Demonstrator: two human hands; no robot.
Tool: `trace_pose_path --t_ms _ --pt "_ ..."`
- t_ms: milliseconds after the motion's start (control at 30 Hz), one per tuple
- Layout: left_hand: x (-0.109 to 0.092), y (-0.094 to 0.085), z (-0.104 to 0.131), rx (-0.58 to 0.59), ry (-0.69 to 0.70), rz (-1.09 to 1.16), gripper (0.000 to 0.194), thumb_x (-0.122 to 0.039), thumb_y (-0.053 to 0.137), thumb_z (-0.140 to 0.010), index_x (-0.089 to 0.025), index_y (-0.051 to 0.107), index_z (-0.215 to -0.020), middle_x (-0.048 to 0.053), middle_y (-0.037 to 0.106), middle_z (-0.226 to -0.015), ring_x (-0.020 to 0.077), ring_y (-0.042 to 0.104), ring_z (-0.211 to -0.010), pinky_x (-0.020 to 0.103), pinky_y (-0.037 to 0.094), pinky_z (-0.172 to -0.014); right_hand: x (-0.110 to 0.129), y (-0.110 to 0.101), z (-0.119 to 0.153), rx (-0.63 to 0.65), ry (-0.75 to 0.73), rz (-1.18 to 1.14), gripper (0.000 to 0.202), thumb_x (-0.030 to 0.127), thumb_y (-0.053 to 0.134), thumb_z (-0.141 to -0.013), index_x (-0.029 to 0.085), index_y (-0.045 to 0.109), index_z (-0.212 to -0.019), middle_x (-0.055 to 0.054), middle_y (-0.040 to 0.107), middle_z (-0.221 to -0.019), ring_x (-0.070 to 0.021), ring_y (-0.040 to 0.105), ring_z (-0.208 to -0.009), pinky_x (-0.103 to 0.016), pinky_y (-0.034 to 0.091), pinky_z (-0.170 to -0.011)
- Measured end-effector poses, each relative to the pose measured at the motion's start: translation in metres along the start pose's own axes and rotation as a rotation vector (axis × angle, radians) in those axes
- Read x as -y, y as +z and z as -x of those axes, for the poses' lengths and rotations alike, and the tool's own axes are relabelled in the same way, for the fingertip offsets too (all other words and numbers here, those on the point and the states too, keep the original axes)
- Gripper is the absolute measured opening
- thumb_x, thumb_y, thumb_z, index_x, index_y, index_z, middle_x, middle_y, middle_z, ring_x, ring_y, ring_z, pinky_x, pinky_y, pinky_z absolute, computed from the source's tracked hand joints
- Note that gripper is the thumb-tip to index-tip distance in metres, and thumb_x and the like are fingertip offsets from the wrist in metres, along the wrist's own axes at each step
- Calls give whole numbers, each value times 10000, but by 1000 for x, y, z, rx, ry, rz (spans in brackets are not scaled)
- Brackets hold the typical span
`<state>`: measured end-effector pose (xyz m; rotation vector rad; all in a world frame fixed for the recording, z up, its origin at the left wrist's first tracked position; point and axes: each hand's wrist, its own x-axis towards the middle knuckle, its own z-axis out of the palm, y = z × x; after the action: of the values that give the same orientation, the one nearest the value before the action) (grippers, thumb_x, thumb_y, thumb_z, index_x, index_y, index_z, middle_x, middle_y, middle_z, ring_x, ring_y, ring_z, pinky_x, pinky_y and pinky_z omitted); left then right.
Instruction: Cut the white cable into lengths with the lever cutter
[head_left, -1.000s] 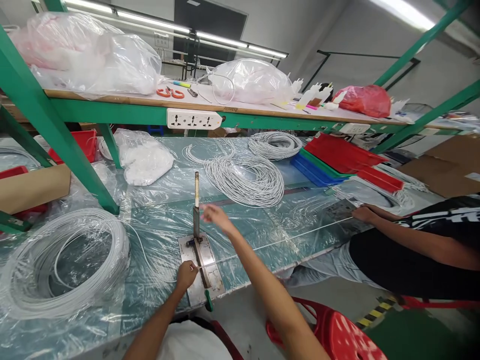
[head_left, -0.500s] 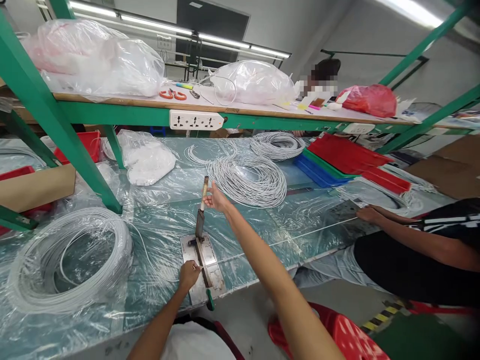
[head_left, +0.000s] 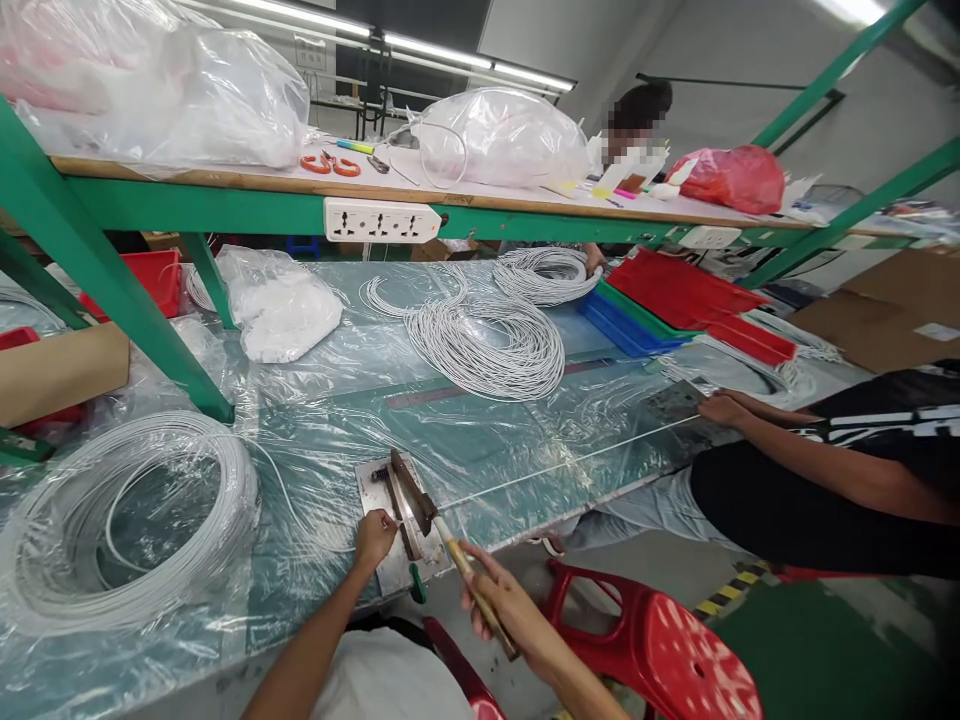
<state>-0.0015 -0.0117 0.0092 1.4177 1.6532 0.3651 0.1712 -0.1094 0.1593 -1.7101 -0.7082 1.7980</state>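
Note:
At the table's front edge lies a lever cutter (head_left: 371,481), a metal base plate with a hinged blade. My right hand (head_left: 510,605) is closed round the cutter's wooden handle (head_left: 459,562), which is swung low toward me, fingers partly extended. The blade (head_left: 411,490) slants over the base. My left hand (head_left: 376,540) pinches a white cable (head_left: 289,495) just left of the blade. That cable leads back to a large coil (head_left: 240,500) on the left. On the right, a white length (head_left: 570,463) stretches from the cutter to a co-worker's hand (head_left: 724,408).
More cable coils (head_left: 517,375) lie mid-table, beside stacked red, green and blue trays (head_left: 637,335). A green-framed shelf (head_left: 247,205) with plastic bags and a power strip (head_left: 382,221) crosses above. A red stool (head_left: 675,640) stands below right. Another person is behind the shelf.
My right hand has swung the cutter handle from upright down toward me, bringing the blade over the base. My left hand stays beside the base. The view has shifted slightly.

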Motion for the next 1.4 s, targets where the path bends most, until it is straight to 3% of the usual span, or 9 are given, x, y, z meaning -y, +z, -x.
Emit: trace_pose_path --t_ms 67,167,300,533,733,1067,1267,1400 --pt "0 0 0 1 5 -2 199 -224 580 -773 -170 545 -586 24 613 -654 171 597 -717 214 340 -599 -30 3 -9 -45 10 60 700 525 510 -685 161 347 -1261 56 530 -543 -97 453 -353 -205 324 -356" --pt "-1 -1 0 1 13 -6 196 -214 579 -771 -170 544 -584 21 607 -647 167 593 -707 211 338 -594 -60 10 -21 -178 -115 191 522 606 471 -704 173 547 -988 41 478 -520 -109 442 -398 -228 323 -387" --pt "0 0 0 1 20 -4 212 -208 559 -779 -172 531 -572 11 584 -628 158 584 -678 208 338 -585 -74 17 -26 -323 -305 330 518 670 413 -740 171 552 -724 -10 525 -592 -165 514 -574 -279 402 -538" --pt "1 1 -1 -6 19 6 223 -224 578 -766 -178 524 -555 -9 557 -589 150 570 -654 204 333 -579 -78 18 -22 -403 -310 462 558 667 334 -784 161 567 -751 -59 597 -675 -215 562 -679 -308 413 -629" --pt "2 1 -2 -2 18 7 192 -179 561 -757 -181 527 -568 -13 569 -593 147 580 -651 198 334 -571 -83 16 -24 -361 -320 539 511 571 301 -838 143 580 -850 -69 620 -730 -212 559 -683 -312 400 -652" --pt "0 0 -1 -3 40 69 232 -176 567 -739 -182 490 -520 -20 527 -539 151 566 -613 208 326 -560 -73 18 -18 -369 -372 526 425 559 348 -813 188 555 -786 -59 605 -730 -218 558 -698 -319 395 -662" --pt "0 -9 3 -13 19 164 268 -203 578 -711 -187 446 -478 -34 458 -500 148 533 -595 219 318 -555 -114 25 -40 -453 -315 413 409 633 402 -729 256 555 -777 -55 581 -667 -261 572 -692 -364 398 -659" --pt "-6 -25 7 -7 37 321 283 -274 620 -676 -186 436 -479 -45 429 -498 133 493 -574 217 321 -554 -123 20 -42 -367 -318 360 496 672 399 -715 228 584 -838 -66 592 -737 -268 572 -768 -389 426 -724"
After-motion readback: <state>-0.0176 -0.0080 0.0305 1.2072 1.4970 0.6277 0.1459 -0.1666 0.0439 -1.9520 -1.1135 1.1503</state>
